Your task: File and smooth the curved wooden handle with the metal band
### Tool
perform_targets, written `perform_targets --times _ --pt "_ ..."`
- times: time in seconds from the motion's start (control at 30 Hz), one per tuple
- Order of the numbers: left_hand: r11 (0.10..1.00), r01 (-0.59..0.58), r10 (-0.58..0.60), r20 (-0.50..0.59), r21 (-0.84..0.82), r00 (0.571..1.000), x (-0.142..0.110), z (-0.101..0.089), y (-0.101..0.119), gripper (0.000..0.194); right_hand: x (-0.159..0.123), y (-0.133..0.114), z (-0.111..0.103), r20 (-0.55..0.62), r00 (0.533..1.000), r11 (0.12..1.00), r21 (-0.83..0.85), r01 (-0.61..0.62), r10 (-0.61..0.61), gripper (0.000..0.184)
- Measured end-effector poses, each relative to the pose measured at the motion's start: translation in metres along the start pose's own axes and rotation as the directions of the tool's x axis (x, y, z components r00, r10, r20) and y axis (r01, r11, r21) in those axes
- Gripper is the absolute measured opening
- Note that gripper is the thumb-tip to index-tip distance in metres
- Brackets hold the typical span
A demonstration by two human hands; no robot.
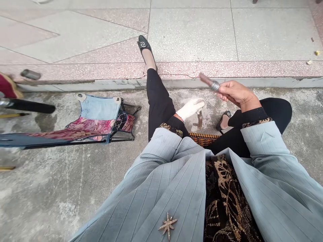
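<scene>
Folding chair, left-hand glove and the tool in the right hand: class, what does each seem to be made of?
Folding chair: matte woven fabric, judging by its soft sag and floral print, on a dark frame, perhaps metal.
Glove: white, dull, probably knitted cotton, given its soft creases.
Tool: silvery coils suggest metal wire; the brown end is blurred, possibly wood or rusty metal.

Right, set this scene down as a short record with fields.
left: white-gloved hand, at the top of a short brown upright stub; grip unclear
right: bare hand, holding a blurred brown tool with silvery metal coil
foot: black buckled shoe on pink speckled step
chair: low folding chair in floral fabric, on grey concrete
</scene>
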State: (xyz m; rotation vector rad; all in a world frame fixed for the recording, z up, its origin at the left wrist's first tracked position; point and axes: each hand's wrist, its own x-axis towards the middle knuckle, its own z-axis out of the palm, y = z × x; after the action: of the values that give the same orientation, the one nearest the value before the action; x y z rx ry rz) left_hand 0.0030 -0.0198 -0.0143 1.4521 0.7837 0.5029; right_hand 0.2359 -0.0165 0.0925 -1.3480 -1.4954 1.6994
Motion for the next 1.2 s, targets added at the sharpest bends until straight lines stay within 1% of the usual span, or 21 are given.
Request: perform_targets --times 0.03,0.1,0.2,0.27,0.33,0.4,0.47,0.53,0.57,0.63,0.7,0.77,0.83,0.87,0.9,0.97,1.0,1.03,1.1,1.17,1.2 --pt "0.999 0.018 -0.018 0.005 0.031 1.0 0.001 -0.001 -0.002 0.026 0.001 0.001 0.0 -0.085 0.996 0.999 0.049 0.022 -0.018 0.041" --pt "0.991 0.036 -0.034 -0.014 0.127 0.999 0.002 -0.003 -0.006 0.025 0.008 0.008 0.001 -0.189 0.982 0.998 0.063 0.028 -0.016 0.041" --pt "0.966 -0.01 0.007 0.014 0.259 1.0 0.002 -0.004 -0.005 0.025 0.023 0.022 0.001 -0.303 0.953 0.997 -0.068 -0.03 0.008 0.039" --pt "0.951 -0.06 0.041 0.067 0.303 0.997 -0.001 -0.002 0.001 0.024 0.032 0.029 0.001 -0.373 0.928 0.967 -0.228 -0.116 0.023 0.034" --pt "0.934 -0.094 0.073 0.075 0.344 0.994 -0.004 -0.001 0.01 0.026 0.038 0.031 0.001 -0.406 0.912 0.847 -0.464 -0.258 0.055 0.029" --pt "0.923 -0.108 0.1 0.041 0.37 0.994 -0.008 -0.002 0.016 0.028 0.039 0.028 0.002 -0.375 0.924 0.642 -0.689 -0.334 0.079 0.026" --pt "0.937 -0.086 0.096 -0.013 0.338 0.995 -0.01 -0.004 0.018 0.029 0.037 0.024 0.003 -0.287 0.947 0.467 -0.823 -0.322 0.147 0.027" --pt "0.961 -0.037 0.057 -0.066 0.272 0.996 -0.01 -0.006 0.015 0.029 0.033 0.022 0.003 -0.176 0.941 0.414 -0.863 -0.289 0.29 0.031" --pt "0.966 -0.018 0.043 -0.09 0.259 0.995 -0.009 -0.007 0.013 0.029 0.03 0.023 0.002 -0.112 0.924 0.429 -0.861 -0.274 0.366 0.033" --pt "0.956 -0.022 0.06 -0.12 0.292 0.991 -0.007 -0.008 0.008 0.027 0.027 0.027 0.002 0.077 0.871 0.531 -0.817 -0.223 0.484 0.034" --pt "0.941 -0.073 0.12 -0.123 0.329 0.985 -0.004 -0.008 0.005 0.027 0.024 0.031 0.003 0.277 0.804 0.651 -0.74 -0.17 0.526 0.03" --pt "0.948 -0.12 0.157 -0.105 0.293 0.982 -0.001 -0.007 0.004 0.027 0.022 0.029 0.005 0.42 0.747 0.739 -0.659 -0.141 0.516 0.024" --pt "0.97 -0.125 0.149 -0.105 0.209 0.983 0.0 -0.007 0.003 0.027 0.02 0.023 0.007 0.512 0.708 0.797 -0.591 -0.12 0.486 0.024" --pt "0.979 -0.115 0.135 -0.111 0.167 0.985 0.001 -0.007 0.003 0.027 0.018 0.019 0.007 0.546 0.713 0.837 -0.537 -0.105 0.44 0.028" --pt "0.987 -0.099 0.115 -0.126 0.127 0.985 0.001 -0.007 0.003 0.029 0.016 0.016 0.006 0.557 0.742 0.879 -0.469 -0.09 0.373 0.033" --pt "0.997 -0.058 0.064 -0.133 0.049 0.989 0.002 -0.005 0.0 0.031 0.014 0.012 0.003 0.459 0.869 0.955 -0.293 -0.048 0.184 0.042" --pt "0.999 -0.034 0.036 -0.112 0.017 0.993 0.002 -0.004 -0.002 0.031 0.013 0.012 0.001 0.351 0.932 0.978 -0.207 -0.018 0.092 0.045" --pt "1.0 -0.004 0.003 -0.077 -0.005 0.997 0.003 -0.003 -0.004 0.031 0.014 0.014 0.0 0.226 0.974 0.99 -0.137 0.01 0.021 0.046" --pt "0.999 0.051 -0.051 0.014 -0.013 0.999 0.004 0.001 -0.008 0.029 0.019 0.021 -0.002 -0.01 0.999 0.998 -0.055 0.039 -0.04 0.048" --pt "0.998 0.06 -0.06 0.088 0.01 0.994 0.004 0.004 -0.01 0.027 0.026 0.027 -0.001 -0.201 0.979 0.999 -0.048 0.009 -0.018 0.047" --pt "0.999 0.045 -0.048 0.113 0.029 0.992 0.004 0.005 -0.01 0.026 0.03 0.03 0.0 -0.272 0.962 0.995 -0.093 -0.044 0.018 0.046"
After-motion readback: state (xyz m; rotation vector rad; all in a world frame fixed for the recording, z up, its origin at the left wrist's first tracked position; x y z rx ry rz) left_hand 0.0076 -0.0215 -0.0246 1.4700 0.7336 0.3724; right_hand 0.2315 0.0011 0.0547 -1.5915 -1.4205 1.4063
